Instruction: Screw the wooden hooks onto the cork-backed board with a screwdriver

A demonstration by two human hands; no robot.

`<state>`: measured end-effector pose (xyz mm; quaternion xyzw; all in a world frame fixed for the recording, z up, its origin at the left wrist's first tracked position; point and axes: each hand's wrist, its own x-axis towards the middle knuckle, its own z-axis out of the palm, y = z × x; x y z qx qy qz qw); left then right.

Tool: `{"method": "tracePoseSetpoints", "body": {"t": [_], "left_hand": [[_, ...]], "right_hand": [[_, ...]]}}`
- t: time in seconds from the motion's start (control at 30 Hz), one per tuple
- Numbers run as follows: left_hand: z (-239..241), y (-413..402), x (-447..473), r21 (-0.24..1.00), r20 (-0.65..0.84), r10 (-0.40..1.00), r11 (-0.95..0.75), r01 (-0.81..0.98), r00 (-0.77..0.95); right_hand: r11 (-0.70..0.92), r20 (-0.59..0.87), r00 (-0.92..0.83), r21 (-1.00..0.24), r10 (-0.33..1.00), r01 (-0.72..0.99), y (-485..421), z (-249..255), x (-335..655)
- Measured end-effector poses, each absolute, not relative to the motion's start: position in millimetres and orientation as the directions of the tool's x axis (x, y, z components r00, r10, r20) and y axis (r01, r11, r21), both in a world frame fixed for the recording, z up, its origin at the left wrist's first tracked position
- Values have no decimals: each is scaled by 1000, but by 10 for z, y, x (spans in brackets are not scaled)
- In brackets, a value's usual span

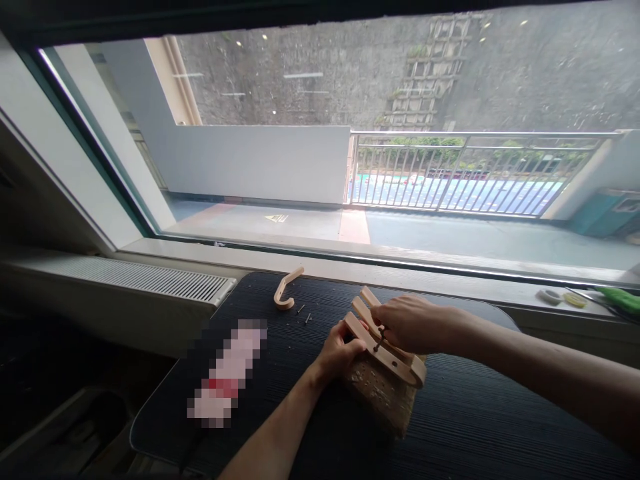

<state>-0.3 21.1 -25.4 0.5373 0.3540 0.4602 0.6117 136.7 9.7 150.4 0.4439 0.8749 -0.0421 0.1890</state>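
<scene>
My left hand (341,348) is closed on the upper part of a pale wooden hook (385,353), with the thumb on the near side. The hook lies along the top of a rough brown wooden block (383,393), its curved end to the right. A dark hole shows near that curve. Above the hook my right hand (413,323) is closed in a pinch on a small dark metal tool (380,340), whose thin tip meets the hook's face. Its exact kind is unclear. More pale wooden pieces (364,303) stick out behind, partly hidden by my right hand.
On the dark table (270,373), another wooden hook (285,293) lies at the back, near two small screws (307,319). A blurred pinkish object (230,373) is at the left. Tape rolls (549,297) and a green-handled tool (620,299) rest on the right sill. A window borders the table's far side.
</scene>
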Motion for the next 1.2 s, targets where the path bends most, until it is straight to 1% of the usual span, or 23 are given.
{"method": "tracePoseSetpoints", "body": {"t": [0.07, 0.13, 0.2, 0.27, 0.33, 0.43, 0.53, 0.6, 0.67, 0.77, 0.83, 0.93, 1.0, 1.13, 1.2], "left_hand": [[-227, 200, -3, 982, 61, 942, 3, -189, 330], [-216, 197, -1, 982, 56, 943, 8, -189, 327], [-216, 200, 2, 983, 48, 947, 13, -185, 319], [-225, 206, 3, 983, 41, 950, 16, -180, 310], [-241, 213, 1, 984, 38, 952, 17, -175, 305], [-278, 226, 0, 986, 41, 950, 12, -168, 310], [-312, 234, 6, 986, 48, 946, 6, -167, 320], [-316, 233, 12, 985, 52, 945, 4, -171, 322], [-301, 226, 15, 984, 57, 944, 2, -178, 326], [-258, 212, 15, 983, 67, 940, -5, -184, 334], [-239, 208, 13, 983, 70, 940, -8, -184, 333], [-239, 212, 12, 984, 61, 945, -4, -176, 321], [-251, 217, 11, 986, 49, 947, 5, -168, 317], [-271, 226, 7, 987, 37, 948, 16, -161, 318], [-278, 231, 5, 987, 36, 948, 16, -159, 317]], "right_hand": [[662, -393, -595, 46, 701, 748, 77, 1563, 1364], [721, -396, -647, 60, 652, 691, 67, 1573, 1357], [771, -344, -707, 92, 618, 630, 70, 1525, 1355], [803, -258, -764, 106, 591, 586, 76, 1441, 1368], [811, -192, -788, 117, 585, 574, 77, 1356, 1395], [762, -175, -742, 142, 648, 632, 78, 1276, 1441], [640, -151, -622, 161, 768, 752, 85, 1250, 1462], [568, -144, -551, 153, 822, 809, 85, 1255, 1448], [531, -145, -513, 151, 846, 833, 74, 1280, 1415], [525, -138, -507, 165, 851, 835, 39, 1356, 1362], [576, -164, -555, 147, 816, 804, 16, 1423, 1344], [717, -224, -690, 67, 688, 694, 8, 1500, 1347], [775, -235, -750, 20, 618, 632, 21, 1504, 1359], [781, -169, -770, -11, 615, 625, 69, 1390, 1397], [763, -132, -756, 5, 641, 646, 95, 1311, 1432]]}}
